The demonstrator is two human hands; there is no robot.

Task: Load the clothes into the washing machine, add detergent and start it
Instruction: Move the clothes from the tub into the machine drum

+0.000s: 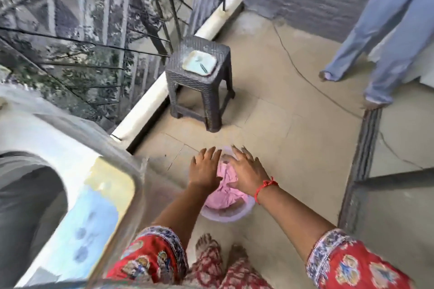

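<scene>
A pale pink plastic tub (pixel 227 214) sits on the tiled floor in front of my feet, holding pink clothes (pixel 223 192). My left hand (pixel 203 169) and my right hand (pixel 246 171) hover just above the clothes, fingers spread, holding nothing. A red thread is tied round my right wrist. The top-loading washing machine (pixel 77 171) fills the lower left, its lid up and its dark drum opening (pixel 28 195) showing. The view is blurred by motion.
A grey woven plastic stool (pixel 211 101) with a white tray (pixel 199 63) on top stands by the balcony railing (pixel 94 42). Another person's legs in light blue trousers (pixel 380 37) are at the upper right. A cable (pixel 305 73) runs across the floor. A door frame (pixel 364 159) stands right.
</scene>
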